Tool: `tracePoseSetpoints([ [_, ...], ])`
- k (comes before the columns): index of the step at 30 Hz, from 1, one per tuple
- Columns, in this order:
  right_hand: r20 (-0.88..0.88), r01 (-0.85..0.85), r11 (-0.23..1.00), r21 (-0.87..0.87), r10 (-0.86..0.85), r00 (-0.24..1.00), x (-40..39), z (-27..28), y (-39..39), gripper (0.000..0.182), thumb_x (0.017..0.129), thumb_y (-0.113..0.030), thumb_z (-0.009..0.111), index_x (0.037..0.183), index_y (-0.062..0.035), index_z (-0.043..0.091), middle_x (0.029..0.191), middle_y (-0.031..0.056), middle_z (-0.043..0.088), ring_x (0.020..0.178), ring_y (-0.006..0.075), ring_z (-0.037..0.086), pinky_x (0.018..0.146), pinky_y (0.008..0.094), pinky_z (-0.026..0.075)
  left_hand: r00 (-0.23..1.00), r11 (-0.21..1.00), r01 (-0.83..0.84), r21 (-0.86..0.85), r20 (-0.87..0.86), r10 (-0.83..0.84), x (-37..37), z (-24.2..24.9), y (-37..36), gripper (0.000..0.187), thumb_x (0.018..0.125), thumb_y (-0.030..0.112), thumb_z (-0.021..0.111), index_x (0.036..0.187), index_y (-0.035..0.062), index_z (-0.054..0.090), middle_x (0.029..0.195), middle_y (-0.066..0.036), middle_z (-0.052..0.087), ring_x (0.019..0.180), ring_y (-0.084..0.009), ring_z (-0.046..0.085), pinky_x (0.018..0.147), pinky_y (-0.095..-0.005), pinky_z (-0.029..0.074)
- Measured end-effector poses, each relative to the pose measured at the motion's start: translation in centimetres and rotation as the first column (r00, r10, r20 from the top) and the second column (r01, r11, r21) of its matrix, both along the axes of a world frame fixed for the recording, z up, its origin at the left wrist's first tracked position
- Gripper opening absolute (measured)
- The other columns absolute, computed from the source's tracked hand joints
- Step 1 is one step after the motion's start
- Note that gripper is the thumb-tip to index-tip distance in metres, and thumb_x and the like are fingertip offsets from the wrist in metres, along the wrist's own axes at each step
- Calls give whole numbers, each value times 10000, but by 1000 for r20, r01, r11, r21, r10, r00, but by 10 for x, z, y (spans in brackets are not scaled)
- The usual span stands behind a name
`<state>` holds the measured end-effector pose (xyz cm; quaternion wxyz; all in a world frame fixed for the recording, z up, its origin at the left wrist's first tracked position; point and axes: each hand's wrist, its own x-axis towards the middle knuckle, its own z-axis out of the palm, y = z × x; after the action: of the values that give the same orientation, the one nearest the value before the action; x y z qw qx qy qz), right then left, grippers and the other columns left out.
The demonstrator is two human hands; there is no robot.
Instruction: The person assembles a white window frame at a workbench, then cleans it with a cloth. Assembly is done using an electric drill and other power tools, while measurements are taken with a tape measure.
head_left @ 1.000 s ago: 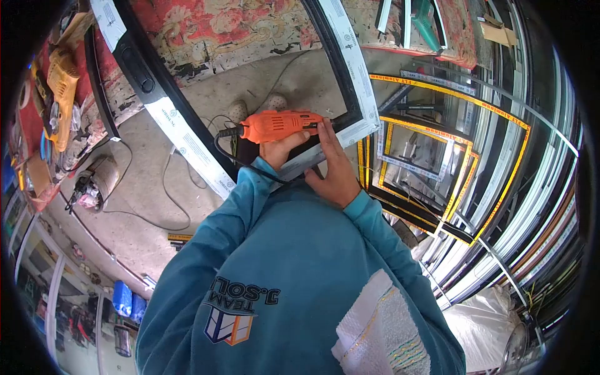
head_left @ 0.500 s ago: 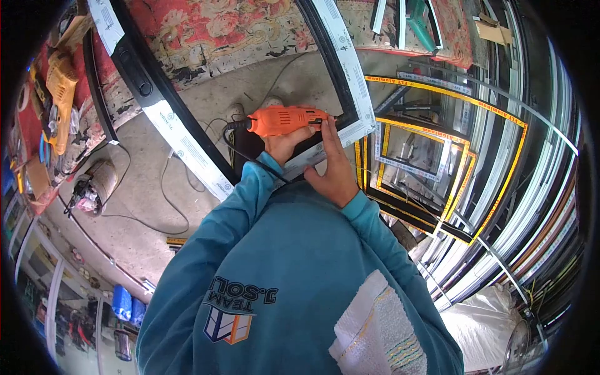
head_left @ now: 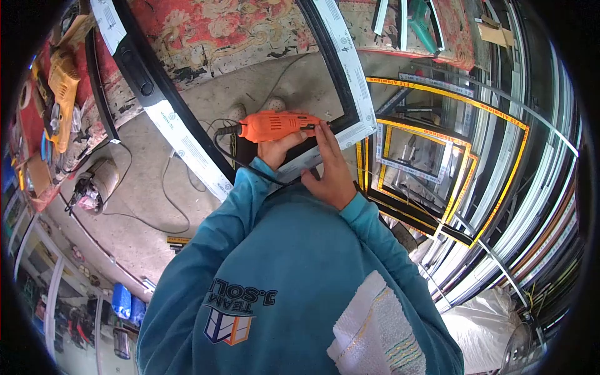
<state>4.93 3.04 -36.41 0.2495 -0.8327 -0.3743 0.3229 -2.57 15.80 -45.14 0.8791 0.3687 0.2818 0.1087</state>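
Note:
An orange corded rotary tool (head_left: 275,125) lies level above the lower rail of a window frame, its nose pointing right toward the corner. My left hand (head_left: 279,150) is wrapped around its body from the near side. My right hand (head_left: 332,178) has its fingers stretched out, their tips against the tool's nose and the thumb apart near the rail. The tool's bit is hard to make out. The black frame (head_left: 345,81) carries white printed protective film, and an oval recessed handle (head_left: 146,87) sits in its left stile.
A carpet-covered table (head_left: 212,37) supports the frame's far part. At left lie a yellow power tool (head_left: 62,94) and a bucket (head_left: 100,184) on the floor, with trailing cords. Yellow-taped frames (head_left: 494,119) and long profiles (head_left: 544,187) stand at right. A green tool (head_left: 423,28) lies at top right.
The rotary tool has shifted slightly left, away from the frame's corner, with both hands following. The frame looks nearly unmoved.

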Motion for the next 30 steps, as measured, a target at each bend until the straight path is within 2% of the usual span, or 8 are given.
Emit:
tracePoseSetpoints([
  [4, -7, -19, 999, -45, 19, 1000, -1, 4, 2, 911, 681, -124, 668, 1459, 26, 218, 1485, 256, 233, 1377, 415, 261, 1127, 432, 257, 1000, 1000, -14, -21, 24, 15, -8, -10, 0, 391, 771, 103, 652, 1136, -29, 610, 1085, -106, 648, 995, -212, 627, 897, -323, 486],
  [6, -17, -46, 998, -37, 45, 999, -1, 2, 3, 909, 680, -128, 672, 1457, 26, 226, 1484, 254, 237, 1377, 409, 261, 1127, 431, 254, 998, 997, 24, -71, 62, -20, -11, -8, 5, 489, 767, 82, 638, 1214, -78, 518, 1159, -177, 620, 1051, -263, 618, 911, -372, 520],
  [10, -2, -61, 998, -11, 61, 998, -1, 1, 3, 915, 679, -128, 676, 1458, 25, 220, 1486, 253, 235, 1375, 410, 262, 1127, 432, 254, 998, 997, 48, -55, 53, -45, -11, -11, 8, 486, 767, 80, 638, 1212, -75, 519, 1164, -181, 617, 1046, -261, 621, 915, -369, 520],
  [12, 0, -41, 999, -4, 41, 999, 0, -1, 1, 923, 679, -123, 678, 1460, 26, 209, 1486, 252, 234, 1376, 411, 261, 1126, 428, 257, 998, 998, 58, -36, 15, -57, -8, -13, 6, 399, 770, 91, 652, 1142, -42, 597, 1102, -124, 649, 976, -222, 638, 882, -333, 498],
  [19, -3, -29, 1000, 7, 29, 1000, 3, 0, 0, 945, 682, -121, 677, 1465, 35, 173, 1497, 250, 215, 1390, 409, 238, 1129, 424, 256, 999, 995, 4, -102, 36, 0, 4, -3, 6, 354, 762, 49, 648, 1105, -34, 627, 1078, -115, 663, 972, -222, 644, 882, -326, 499],
  [25, -32, 16, 1000, -22, -16, 999, 4, 2, 3, 972, 680, -126, 680, 1469, 43, 140, 1516, 264, 165, 1395, 420, 222, 1130, 414, 252, 999, 1000, 20, 8, 34, -20, 11, -7, 3, 336, 751, 54, 662, 1079, -18, 644, 1083, -101, 661, 1016, -216, 626, 915, -324, 479],
  [28, -26, 22, 999, -25, -23, 999, 5, 1, 3, 976, 682, -130, 676, 1466, 57, 126, 1519, 275, 144, 1399, 428, 206, 1133, 408, 245, 998, 992, 14, -127, 66, -5, 16, -3, 3, 330, 743, 70, 674, 1067, 4, 663, 1090, -86, 662, 1030, -206, 611, 936, -322, 457],
  [30, -20, 39, 999, 7, -39, 999, 5, 1, 2, 973, 685, -130, 667, 1460, 76, 116, 1517, 285, 138, 1401, 435, 192, 1135, 403, 237, 997, 999, 26, 22, 67, -28, 19, -13, 1, 338, 740, 72, 686, 1071, 10, 665, 1090, -83, 665, 1032, -202, 612, 937, -314, 454],
])
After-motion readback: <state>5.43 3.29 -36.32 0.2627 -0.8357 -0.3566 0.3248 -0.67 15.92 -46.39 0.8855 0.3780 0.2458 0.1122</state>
